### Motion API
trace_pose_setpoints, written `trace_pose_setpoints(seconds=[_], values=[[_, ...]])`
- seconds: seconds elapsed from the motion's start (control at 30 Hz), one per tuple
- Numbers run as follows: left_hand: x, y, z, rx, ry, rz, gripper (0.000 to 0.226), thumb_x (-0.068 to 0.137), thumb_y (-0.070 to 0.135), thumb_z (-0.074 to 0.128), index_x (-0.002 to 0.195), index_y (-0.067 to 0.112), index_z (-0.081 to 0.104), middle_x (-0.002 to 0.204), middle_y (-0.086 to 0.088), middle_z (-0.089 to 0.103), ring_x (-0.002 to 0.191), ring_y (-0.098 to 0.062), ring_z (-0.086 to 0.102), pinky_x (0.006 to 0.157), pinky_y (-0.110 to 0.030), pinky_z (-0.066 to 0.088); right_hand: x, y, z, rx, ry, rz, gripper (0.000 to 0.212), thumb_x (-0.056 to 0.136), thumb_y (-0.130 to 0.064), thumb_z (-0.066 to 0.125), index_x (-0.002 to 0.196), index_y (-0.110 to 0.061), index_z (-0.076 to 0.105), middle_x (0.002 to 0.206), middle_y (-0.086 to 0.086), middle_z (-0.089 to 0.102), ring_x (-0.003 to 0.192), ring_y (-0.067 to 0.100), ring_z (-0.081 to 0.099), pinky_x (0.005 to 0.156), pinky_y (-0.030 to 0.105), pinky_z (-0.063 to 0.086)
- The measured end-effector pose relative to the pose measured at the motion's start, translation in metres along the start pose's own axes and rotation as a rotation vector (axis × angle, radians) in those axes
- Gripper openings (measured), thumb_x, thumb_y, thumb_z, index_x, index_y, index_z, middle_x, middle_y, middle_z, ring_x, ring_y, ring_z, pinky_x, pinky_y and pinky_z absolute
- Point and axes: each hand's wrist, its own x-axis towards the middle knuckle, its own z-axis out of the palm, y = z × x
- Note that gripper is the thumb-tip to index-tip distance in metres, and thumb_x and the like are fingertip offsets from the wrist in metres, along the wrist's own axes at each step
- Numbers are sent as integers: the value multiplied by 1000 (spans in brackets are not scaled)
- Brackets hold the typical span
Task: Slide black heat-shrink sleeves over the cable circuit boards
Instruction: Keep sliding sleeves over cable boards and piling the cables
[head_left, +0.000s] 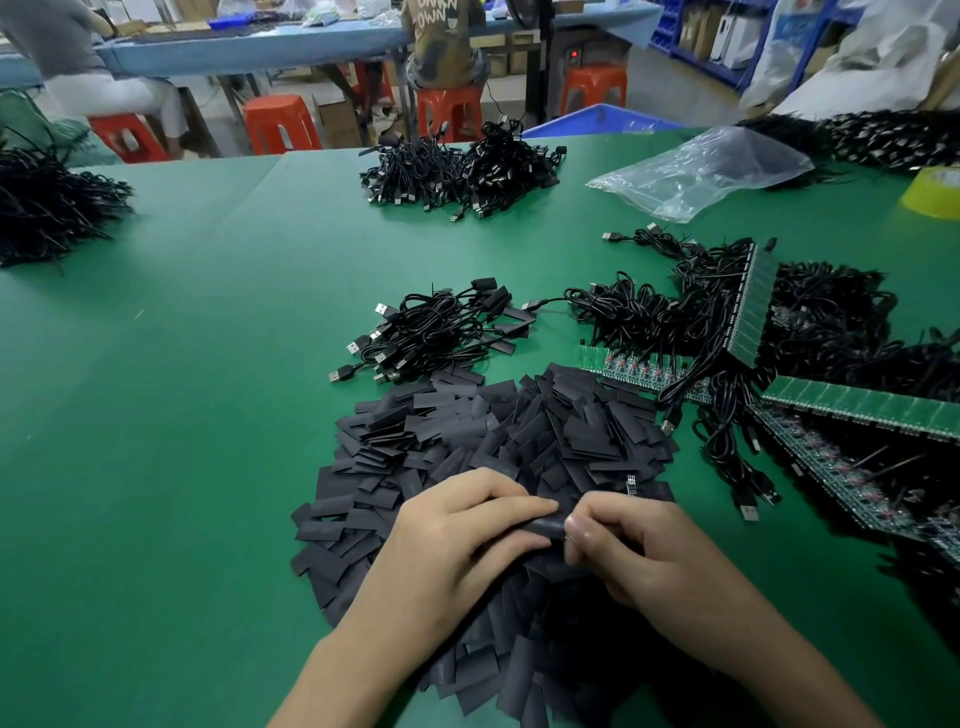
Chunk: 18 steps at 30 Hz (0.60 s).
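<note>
Nearest the lens, two bare forearms reaching in, left hand (457, 540) and right hand (639, 551) meeting fingertip to fingertip, fingers curled, both pinching one black heat-shrink sleeve (545, 527) from opposite ends, just above the heap of loose sleeves (493, 431). Cannot tell about any board inside it. Just beyond the heap, a bundle of USB cables (441, 327) with black sleeves already on their ends. To the right, touching the heap's edge, strips of green circuit boards (644, 366) with black cables attached, tangled and spilling toward the right side. Underneath it all, green table (182, 364). Farther back, another cable pile (457, 166), a crumpled clear plastic bag (701, 166), a yellow tape roll (935, 192). Behind the table, orange stools (280, 124) and seated people.
</note>
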Motion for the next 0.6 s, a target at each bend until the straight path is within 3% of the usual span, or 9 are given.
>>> trace_pose_setpoints(seconds=[0.1, 0.23, 0.6], values=[[0, 1, 0, -64, 42, -60, 20, 91, 24, 77, 111, 22, 77, 102, 15, 66, 93, -3, 66, 81, -16, 49, 1, -2, -2, 78, 6, 8, 21, 95, -40, 58, 87, -21, 65, 60, -15, 55, 54, -1, 47, 55, 12, 34], [-1, 1, 1, -132, 54, -102, 19, 88, 23, 79, 107, 21, 79, 99, 13, 67, 89, -9, 68, 77, -19, 51, 1, -1, -4, 94, 2, 7, 17, 93, -35, 61, 84, -22, 64, 63, -14, 56, 55, -2, 48, 56, 10, 35], [-3, 1, 5, -116, 16, -25, 17, 93, 26, 75, 109, 19, 76, 102, 14, 66, 93, -4, 66, 81, -16, 49, 0, 0, -3, 78, -31, 26, 16, 94, -35, 60, 85, -23, 65, 65, -13, 55, 56, -1, 45, 57, 15, 35]])
